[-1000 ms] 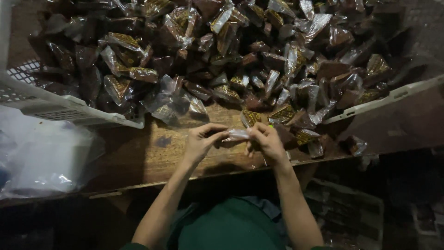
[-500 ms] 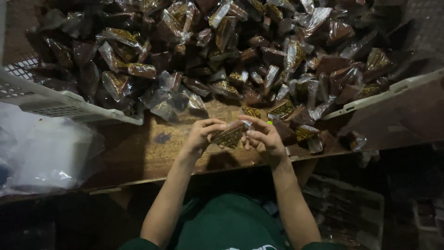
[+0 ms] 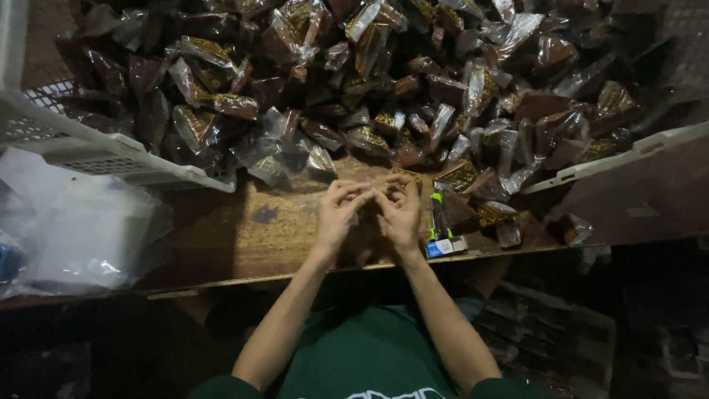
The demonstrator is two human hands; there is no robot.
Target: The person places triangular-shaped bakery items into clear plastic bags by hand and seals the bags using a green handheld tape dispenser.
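Both hands, left hand (image 3: 336, 214) and right hand (image 3: 399, 210), grip pinching something too small to tell, which may slip onto the worktop (image 3: 244, 236) toward 6 o'clock.

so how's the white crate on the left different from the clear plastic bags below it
The white crate is rigid with a perforated wall; the clear plastic bags are soft and crumpled. The crate is opaque white; the bags are see-through and glossy. The crate borders the heap of brown wrapped packets; the bags lie apart from it on the wooden table. Both sit left of the person's hands.
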